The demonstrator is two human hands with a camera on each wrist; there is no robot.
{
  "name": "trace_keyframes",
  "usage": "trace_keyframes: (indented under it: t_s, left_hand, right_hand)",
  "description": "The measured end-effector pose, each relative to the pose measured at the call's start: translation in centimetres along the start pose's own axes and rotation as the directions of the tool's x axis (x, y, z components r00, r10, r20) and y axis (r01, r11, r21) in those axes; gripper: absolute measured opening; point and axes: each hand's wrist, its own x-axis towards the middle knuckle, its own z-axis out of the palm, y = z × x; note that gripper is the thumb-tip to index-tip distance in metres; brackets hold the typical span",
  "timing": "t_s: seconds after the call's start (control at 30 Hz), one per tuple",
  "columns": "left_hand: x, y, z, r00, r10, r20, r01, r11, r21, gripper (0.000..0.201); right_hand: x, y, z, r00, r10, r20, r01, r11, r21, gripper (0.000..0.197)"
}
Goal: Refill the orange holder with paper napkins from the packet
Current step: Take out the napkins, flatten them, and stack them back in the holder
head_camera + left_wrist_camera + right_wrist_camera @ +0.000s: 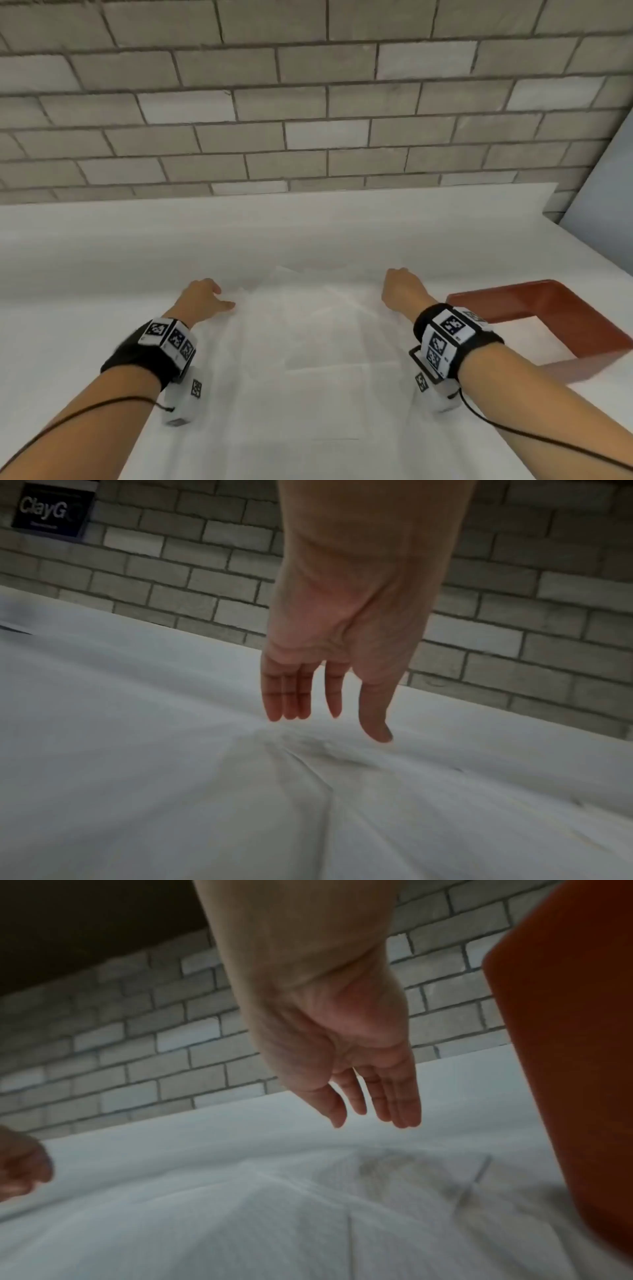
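A clear plastic packet of white paper napkins lies flat on the white table between my two hands. My left hand hovers at the packet's far left corner, fingers straight and holding nothing; crinkled wrap lies just under the fingertips. My right hand hangs over the packet's far right corner, fingers straight and empty. The orange holder stands on the table just right of my right wrist, and fills the right edge of the right wrist view.
A grey brick wall runs close behind the white table. A pale panel stands at the far right. A dark sign hangs on the wall to the left.
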Motion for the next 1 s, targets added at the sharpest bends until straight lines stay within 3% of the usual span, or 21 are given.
trace_keyframes:
  t_s: [0.1,0.2,0.37,0.53,0.63,0.77,1.0]
  left_hand:
    - [0.3,-0.5,-0.4,0.987,-0.062,0.149,0.051,0.996,0.073,0.072]
    - [0.4,-0.9,-0.5,0.982,-0.063,0.178,0.05,0.996,0.076,0.073]
    - [0.6,-0.6,-1.1,0.968,-0.014,0.25,0.004,0.999,0.042,0.032]
    - [0.9,-0.1,-1.9,0.979,0.015,0.204,-0.034,0.995,0.089,0.024]
    - [0.8,0.2,-2.4,0.972,0.027,0.232,-0.046,0.996,0.078,0.017]
    - [0.7,0.4,-3.2,0.97,0.067,0.234,-0.087,0.993,0.078,0.021]
    - [-0.9,0.9,-6.2,0.981,0.156,0.116,-0.152,0.987,-0.043,0.018]
  right_hand:
    - [1.1,0.6,0.3,0.995,0.092,0.03,-0.091,0.995,-0.045,0.033]
    - [1.7,0.9,1.0,0.99,0.115,0.077,-0.111,0.992,-0.058,0.028]
    - [2.3,0.9,1.6,0.988,0.149,0.035,-0.146,0.985,-0.088,0.028]
    - [2.5,1.1,1.2,0.988,0.151,0.011,-0.151,0.989,-0.004,0.032]
    - [2.5,1.6,1.1,0.992,0.129,-0.008,-0.129,0.99,0.055,0.044]
    - [2.3,2.4,0.7,0.994,0.102,-0.027,-0.098,0.988,0.116,0.056]
    - [1.7,3.0,0.3,0.989,0.07,-0.129,-0.029,0.955,0.296,0.036]
